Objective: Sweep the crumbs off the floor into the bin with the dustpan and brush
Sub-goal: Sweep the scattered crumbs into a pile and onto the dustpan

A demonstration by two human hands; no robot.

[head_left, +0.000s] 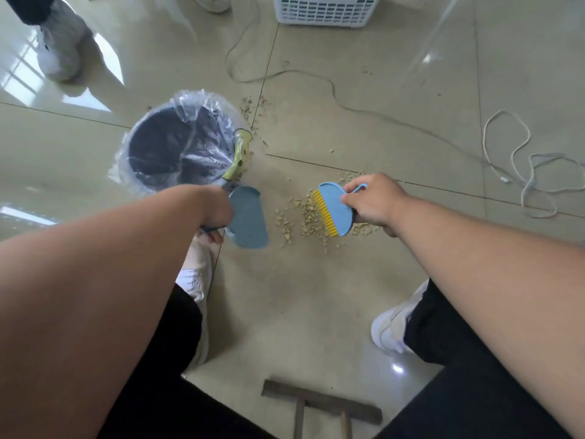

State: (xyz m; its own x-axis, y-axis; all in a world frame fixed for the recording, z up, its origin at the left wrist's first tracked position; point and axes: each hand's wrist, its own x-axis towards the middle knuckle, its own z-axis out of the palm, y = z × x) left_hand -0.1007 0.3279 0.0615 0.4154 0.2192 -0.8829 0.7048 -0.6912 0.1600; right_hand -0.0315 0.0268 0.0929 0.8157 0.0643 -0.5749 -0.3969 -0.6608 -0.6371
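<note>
Two tools — brush [334,210] bristles face left toward dustpan [248,217].

Bright, even daylight. Window glare on glossy floor tiles [316,296] at far left and near right. Soft, faint shadows. Slight overall blur; wide-angle stretching at edges, with near forearms swollen.

Both bare forearms reach forward and down from lower corners. Left hand [218,205] curled round dustpan [248,217] handle, fingers wrapped underneath (mostly hidden by wrist). Right hand [375,201] grips brush [335,209] by back, thumb on top, knuckles up, wrist slightly bent inward. Hands apart, at similar height. Knees in black trousers below arms, white shoes planted apart.
</note>
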